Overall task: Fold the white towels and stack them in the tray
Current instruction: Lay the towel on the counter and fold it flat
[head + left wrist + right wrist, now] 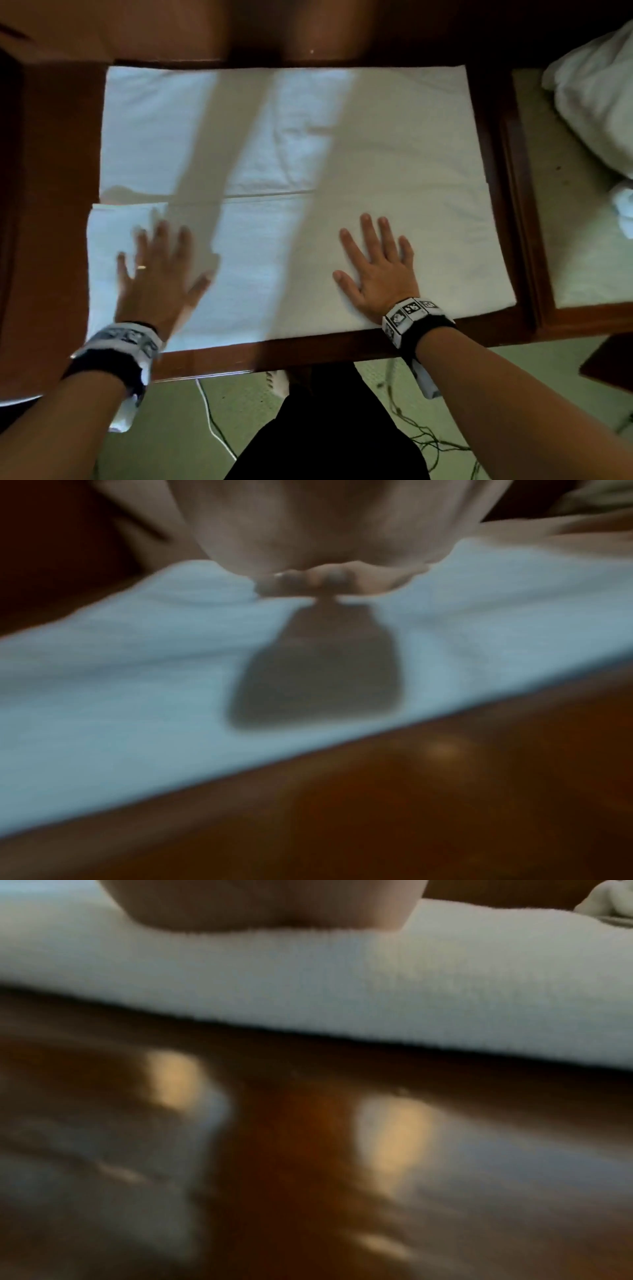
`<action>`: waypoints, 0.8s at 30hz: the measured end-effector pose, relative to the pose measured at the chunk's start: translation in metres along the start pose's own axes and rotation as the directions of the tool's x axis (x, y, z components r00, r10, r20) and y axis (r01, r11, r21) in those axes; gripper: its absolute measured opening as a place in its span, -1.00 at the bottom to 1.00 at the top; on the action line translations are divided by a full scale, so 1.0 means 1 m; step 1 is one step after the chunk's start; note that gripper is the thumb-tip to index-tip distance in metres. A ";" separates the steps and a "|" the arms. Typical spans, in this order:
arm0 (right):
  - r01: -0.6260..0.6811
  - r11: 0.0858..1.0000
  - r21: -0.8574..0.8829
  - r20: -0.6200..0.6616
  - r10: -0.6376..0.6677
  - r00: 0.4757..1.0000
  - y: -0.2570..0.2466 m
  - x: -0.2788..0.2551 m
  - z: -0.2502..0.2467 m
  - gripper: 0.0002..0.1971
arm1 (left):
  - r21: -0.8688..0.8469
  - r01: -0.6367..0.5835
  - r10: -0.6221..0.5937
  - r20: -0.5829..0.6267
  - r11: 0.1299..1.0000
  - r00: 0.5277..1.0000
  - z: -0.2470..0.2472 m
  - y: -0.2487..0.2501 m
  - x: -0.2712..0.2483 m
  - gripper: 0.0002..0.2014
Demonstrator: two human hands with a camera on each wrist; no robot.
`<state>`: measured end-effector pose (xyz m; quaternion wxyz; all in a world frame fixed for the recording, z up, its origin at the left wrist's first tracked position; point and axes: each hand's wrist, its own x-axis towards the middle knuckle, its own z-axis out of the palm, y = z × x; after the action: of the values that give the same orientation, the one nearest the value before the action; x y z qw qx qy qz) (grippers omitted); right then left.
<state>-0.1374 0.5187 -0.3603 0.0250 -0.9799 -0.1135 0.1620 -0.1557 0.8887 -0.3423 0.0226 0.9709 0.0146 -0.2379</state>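
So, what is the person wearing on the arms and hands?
Both forearms are bare, with no sleeves. Each wrist carries a black band topped by a row of white squares with black-and-white markers. A pale camera unit hangs under each wrist. The left hand has a ring on one finger; the right hand shows none.

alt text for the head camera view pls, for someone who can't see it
Two bare hands press flat, fingers spread, on the near half of a large white terry towel spread over a dark wooden table: the left hand, motion-blurred, and the right hand. A heap of crumpled white towels lies at the far right.
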 end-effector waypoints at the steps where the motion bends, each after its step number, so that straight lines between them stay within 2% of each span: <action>1: -0.008 1.000 0.014 0.013 0.008 1.000 -0.002 0.000 -0.003 -0.27 | 0.039 -0.123 0.122 0.022 0.992 0.992 0.008 0.025 -0.007 -0.17; 2: -0.009 1.000 0.030 0.029 0.008 1.000 -0.003 -0.002 -0.005 -0.27 | 0.071 -0.200 0.199 0.021 0.977 0.980 0.018 0.045 -0.014 -0.17; 3: -0.005 0.999 0.045 0.051 0.003 0.999 -0.001 -0.008 -0.006 -0.28 | 0.078 -0.221 0.220 0.018 0.972 0.975 0.027 0.059 -0.020 -0.19; 6: -0.030 0.998 0.056 0.098 0.024 0.995 0.029 -0.051 -0.004 -0.32 | 0.025 -0.147 0.147 -0.008 0.989 0.989 0.037 0.070 -0.028 -0.21; 8: -0.177 0.983 0.046 0.109 0.171 0.979 0.068 -0.089 0.001 -0.34 | 0.054 -0.160 0.161 -0.019 0.986 0.987 0.038 0.067 -0.027 -0.20; 10: -0.415 0.907 0.074 0.119 0.405 0.906 0.100 -0.115 0.001 -0.32 | 0.034 -0.151 0.152 -0.014 0.988 0.988 0.036 0.067 -0.026 -0.20; 11: -0.495 0.865 0.079 0.129 0.483 0.866 0.109 -0.122 0.000 -0.29 | 0.029 -0.141 0.141 -0.010 0.990 0.990 0.035 0.068 -0.027 -0.19; 12: -0.527 0.847 0.073 0.124 0.517 0.847 0.112 -0.123 -0.002 -0.28 | 0.030 -0.135 0.135 -0.008 0.990 0.991 0.034 0.070 -0.028 -0.18; 13: -0.521 0.851 0.065 0.103 0.513 0.852 0.109 -0.120 -0.005 -0.29 | 0.031 -0.134 0.134 0.000 0.991 0.991 0.033 0.071 -0.030 -0.17; 15: -0.434 0.899 0.064 0.042 0.432 0.901 0.091 -0.106 -0.011 -0.34 | 0.040 -0.139 0.139 -0.004 0.990 0.990 0.029 0.072 -0.036 -0.17; 18: -0.169 0.984 0.061 0.019 0.168 0.986 0.054 -0.075 -0.019 -0.35 | 0.048 -0.115 0.115 0.000 0.992 0.993 0.022 0.066 -0.045 -0.18; 20: -0.055 0.998 0.032 0.035 0.054 0.998 0.037 -0.054 -0.022 -0.36 | 0.068 -0.117 0.117 -0.004 0.991 0.993 0.017 0.057 -0.047 -0.19; 22: -0.075 0.997 0.027 0.059 0.073 0.996 0.028 -0.043 -0.025 -0.38 | 0.060 -0.121 0.121 -0.007 0.991 0.993 0.003 0.053 -0.046 -0.24; 24: -0.119 0.993 0.014 0.088 0.118 0.989 0.022 -0.045 -0.026 -0.38 | 0.046 -0.068 0.067 0.033 0.997 0.997 -0.015 0.055 -0.043 -0.37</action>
<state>-0.1655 0.4869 -0.3235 0.0200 -0.9767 -0.0545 0.2067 -0.1843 0.8334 -0.3073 0.0081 0.9673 -0.0243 -0.2524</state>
